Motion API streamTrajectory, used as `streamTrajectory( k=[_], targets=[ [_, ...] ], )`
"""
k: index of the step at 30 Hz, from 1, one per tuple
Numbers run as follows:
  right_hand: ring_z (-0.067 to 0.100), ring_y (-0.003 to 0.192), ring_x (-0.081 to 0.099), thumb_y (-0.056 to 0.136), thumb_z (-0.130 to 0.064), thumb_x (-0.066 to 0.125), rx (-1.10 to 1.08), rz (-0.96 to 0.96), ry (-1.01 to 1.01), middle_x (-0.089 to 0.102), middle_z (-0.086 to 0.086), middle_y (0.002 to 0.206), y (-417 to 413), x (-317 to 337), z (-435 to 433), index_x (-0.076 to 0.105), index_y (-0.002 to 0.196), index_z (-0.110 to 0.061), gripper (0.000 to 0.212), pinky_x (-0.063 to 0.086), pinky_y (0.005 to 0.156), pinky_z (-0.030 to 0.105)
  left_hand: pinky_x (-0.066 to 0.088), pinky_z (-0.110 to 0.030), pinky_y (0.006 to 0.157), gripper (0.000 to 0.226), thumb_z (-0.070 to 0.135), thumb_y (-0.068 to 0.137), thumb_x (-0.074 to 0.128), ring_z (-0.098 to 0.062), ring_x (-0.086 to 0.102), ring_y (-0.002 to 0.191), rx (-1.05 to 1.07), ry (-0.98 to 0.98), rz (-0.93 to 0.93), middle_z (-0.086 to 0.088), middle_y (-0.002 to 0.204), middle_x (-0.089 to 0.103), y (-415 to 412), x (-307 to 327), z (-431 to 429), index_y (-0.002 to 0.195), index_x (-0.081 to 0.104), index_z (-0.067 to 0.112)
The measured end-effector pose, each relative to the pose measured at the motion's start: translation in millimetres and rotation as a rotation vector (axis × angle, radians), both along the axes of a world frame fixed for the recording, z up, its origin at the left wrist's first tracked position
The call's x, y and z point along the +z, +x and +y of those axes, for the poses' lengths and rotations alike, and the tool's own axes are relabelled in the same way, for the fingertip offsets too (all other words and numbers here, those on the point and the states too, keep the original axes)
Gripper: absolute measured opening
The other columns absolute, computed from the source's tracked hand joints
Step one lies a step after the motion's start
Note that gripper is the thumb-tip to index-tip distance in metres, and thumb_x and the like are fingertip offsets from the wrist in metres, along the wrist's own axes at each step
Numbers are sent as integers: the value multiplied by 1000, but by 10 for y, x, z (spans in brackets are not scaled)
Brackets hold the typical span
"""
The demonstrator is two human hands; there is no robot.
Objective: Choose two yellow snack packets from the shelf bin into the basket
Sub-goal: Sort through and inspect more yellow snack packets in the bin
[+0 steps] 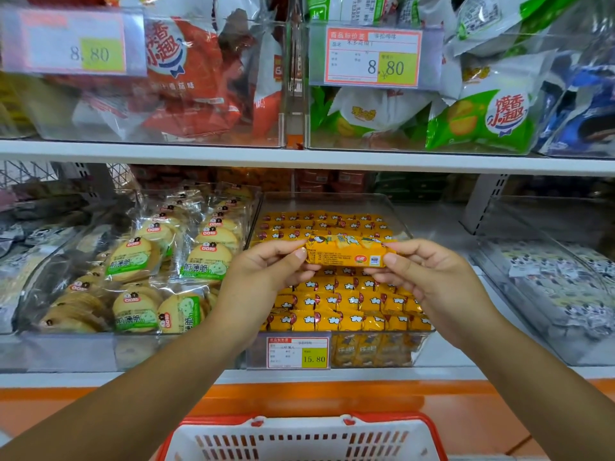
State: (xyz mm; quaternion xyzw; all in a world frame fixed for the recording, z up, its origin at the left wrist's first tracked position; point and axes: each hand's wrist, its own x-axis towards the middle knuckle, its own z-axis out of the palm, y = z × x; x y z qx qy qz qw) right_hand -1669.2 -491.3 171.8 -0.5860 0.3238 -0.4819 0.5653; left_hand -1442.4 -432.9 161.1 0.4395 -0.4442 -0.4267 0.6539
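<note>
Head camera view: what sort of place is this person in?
Most likely a grocery or snack shop: shelves carry clear bins of packaged snacks, a 15.80 price tag is fixed to one bin's front, and a red-rimmed shopping basket sits below the held yellow snack packet.

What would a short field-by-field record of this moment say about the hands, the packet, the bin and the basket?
left hand: pinches the left end of the yellow packet
right hand: pinches its right end
yellow packet: held level above the clear bin
clear bin: holds rows of yellow packets
price tag: on the bin front, reads 15.80
basket: red and white, below the hands; inside not visible
neighbour: biscuit packs in the bin to the left
</note>
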Motion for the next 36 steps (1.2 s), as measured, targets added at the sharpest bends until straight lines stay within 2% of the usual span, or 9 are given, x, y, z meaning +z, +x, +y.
streamTrajectory(
  k=[7,10,15,19,22,25,29,31,36],
  targets=[
    [31,101,73,80,-10,65,113,-89,132,73,19,111,-52,51,-34,66,116,0,37,59,76,23,58,-26,84,28,5,89,65,-23,74,98,-80,12,-2,-8,99,77,55,-17,-4,111,71,23],
    [31,102,72,80,-10,66,139,-77,112,73,20,112,-76,72,-30,68,115,-2,35,59,76,23,58,-22,77,27,5,89,67,-22,75,94,-51,-1,-28,-7,98,77,24,-15,0,107,71,24],
    [27,101,73,73,-22,71,35,-9,31,74,13,109,-56,58,5,68,84,-16,12,59,83,28,58,-26,78,12,27,81,72,-21,75,90,-7,24,-88,-3,99,76,29,-43,-30,89,74,19],
    [26,106,70,71,-25,71,23,22,2,72,7,115,26,39,54,65,62,-26,11,53,95,37,58,-33,89,24,15,97,59,-21,73,98,-33,38,-125,-8,107,73,34,-81,-43,74,61,21],
    [29,99,73,74,-25,70,18,1,-9,75,11,106,94,-13,77,62,69,-23,10,59,89,36,56,-43,92,15,13,99,57,-21,74,91,3,39,-99,-14,99,72,34,-74,-33,84,55,13],
    [31,88,75,72,-27,72,-72,-11,-18,76,8,101,89,-30,62,58,87,-20,21,60,86,39,61,-33,76,8,10,96,61,-10,74,81,6,-11,-65,7,81,74,26,-62,-27,99,55,15],
    [30,88,75,74,-26,72,-85,-22,-51,75,4,102,70,-29,61,64,81,-25,11,61,75,33,60,-28,69,7,13,92,67,-18,75,82,60,0,-44,1,91,77,-31,-47,-7,95,69,19],
    [30,87,75,74,-33,71,-97,20,-44,74,5,107,68,-41,62,68,80,-27,9,60,78,35,60,-27,67,9,14,91,68,-19,75,79,88,13,-43,0,90,76,-51,-57,-9,93,74,20],
    [26,92,75,62,-46,78,-44,67,-23,75,5,109,45,-22,47,69,97,-25,42,59,88,36,60,-24,70,24,28,82,71,-22,75,86,35,25,-40,-4,96,77,-44,-48,-1,104,74,18]
  ],
)
